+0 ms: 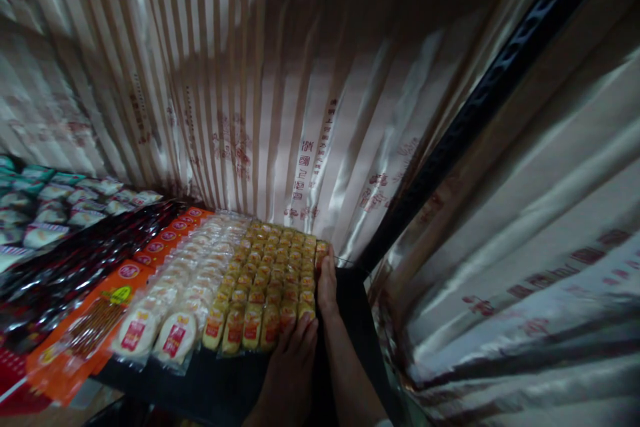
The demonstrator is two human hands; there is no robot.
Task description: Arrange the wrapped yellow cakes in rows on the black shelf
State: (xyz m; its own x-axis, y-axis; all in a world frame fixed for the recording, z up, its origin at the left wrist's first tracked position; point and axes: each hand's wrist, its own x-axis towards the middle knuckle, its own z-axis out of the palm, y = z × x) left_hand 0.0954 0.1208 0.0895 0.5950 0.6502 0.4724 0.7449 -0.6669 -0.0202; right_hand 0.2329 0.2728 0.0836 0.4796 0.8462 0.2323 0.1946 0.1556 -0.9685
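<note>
Rows of small yellow packaged pastries (pixel 260 273) with red-orange labels stand tightly lined up on a black shelf (pixel 220 380). My left hand (pixel 295 347) rests its outstretched fingertips against the front ends of the rightmost rows. Along the right side of the block lies my right hand (pixel 327 283), fingers straight and pointing away, its far fingertips at the last packet in the back right corner. Neither hand grips a packet. To the left of the pastries are rows of round white cakes (pixel 175 340) in clear wrappers with red labels.
Orange snack packets (pixel 95 327) lie left of the cakes. Beyond them are dark shiny packets (pixel 90 260) and several green-and-white bags (pixel 50 200). Printed, pleated curtains (pixel 280 80) hang behind and on the right. A black metal post (pixel 450 127) slants up from the shelf's corner.
</note>
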